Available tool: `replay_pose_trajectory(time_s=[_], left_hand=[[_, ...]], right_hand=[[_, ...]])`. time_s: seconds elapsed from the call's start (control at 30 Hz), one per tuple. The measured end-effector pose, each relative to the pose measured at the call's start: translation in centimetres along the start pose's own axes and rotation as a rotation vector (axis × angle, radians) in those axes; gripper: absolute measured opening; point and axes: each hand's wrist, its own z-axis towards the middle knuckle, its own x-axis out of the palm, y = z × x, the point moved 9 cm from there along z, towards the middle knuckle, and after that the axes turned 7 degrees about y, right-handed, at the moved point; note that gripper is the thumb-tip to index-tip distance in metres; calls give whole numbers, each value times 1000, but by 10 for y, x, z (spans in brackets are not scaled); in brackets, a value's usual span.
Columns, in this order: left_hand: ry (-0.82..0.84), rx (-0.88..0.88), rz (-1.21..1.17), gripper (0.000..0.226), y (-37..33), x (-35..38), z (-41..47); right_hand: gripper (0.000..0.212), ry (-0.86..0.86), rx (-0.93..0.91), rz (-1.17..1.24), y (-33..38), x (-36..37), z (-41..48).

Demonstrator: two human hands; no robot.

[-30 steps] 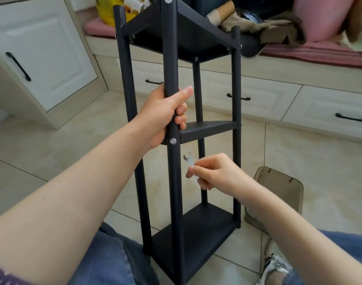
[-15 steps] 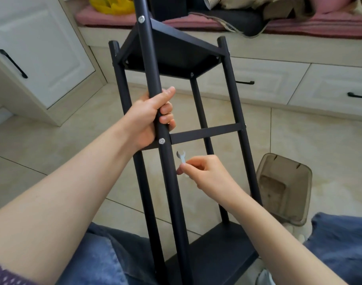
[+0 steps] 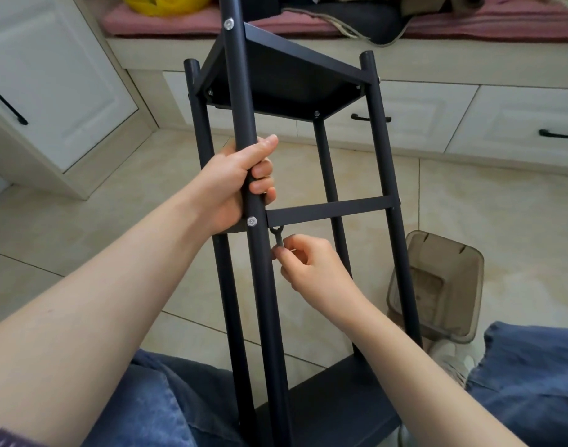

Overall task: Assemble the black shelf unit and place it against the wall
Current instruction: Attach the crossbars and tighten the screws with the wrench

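The black shelf unit (image 3: 327,210) stands upright on the tiled floor between my knees, with four round posts and three flat tiers. My left hand (image 3: 240,179) grips the nearest post just above the middle tier, next to a silver bolt head (image 3: 252,221). My right hand (image 3: 308,269) pinches a small flat wrench (image 3: 277,237) and holds its head right under the middle tier's front bar, beside the near post. The bottom tier (image 3: 334,411) is partly hidden by my arms.
A translucent brown plastic bin (image 3: 437,291) lies on the floor at the right, close to the shelf's right post. White cabinets with black handles (image 3: 559,134) run along the back under a cushioned bench piled with clothes. A white cupboard (image 3: 50,85) stands at the left.
The shelf has tilted closer to me and the view has dropped. My right hand raised the wrench from below the middle tier up to its underside. My left hand kept its grip on the post.
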Motion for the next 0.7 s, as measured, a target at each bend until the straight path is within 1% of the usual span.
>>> replay_pose_trajectory(time_s=[0.1,0.27,0.43,0.6,0.63,0.7], left_hand=[[6,6,20,28,-1,4,0],[-14,0,37,30,0,4,3],[-26,-5,35,29,1,2,5],[-22,-5,36,29,2,4,5],[-19,-5,37,29,1,5,5],[-15,-6,43,29,1,5,5]], right_hand=[[18,5,3,20,0,-1,-1],[22,-44,-34,34,2,-7,-3],[21,-40,-46,-15,2,-8,-2],[22,-36,-67,-2,6,-8,0],[24,-31,-68,-1,6,-7,0],[36,-35,-76,-5,6,-7,1]])
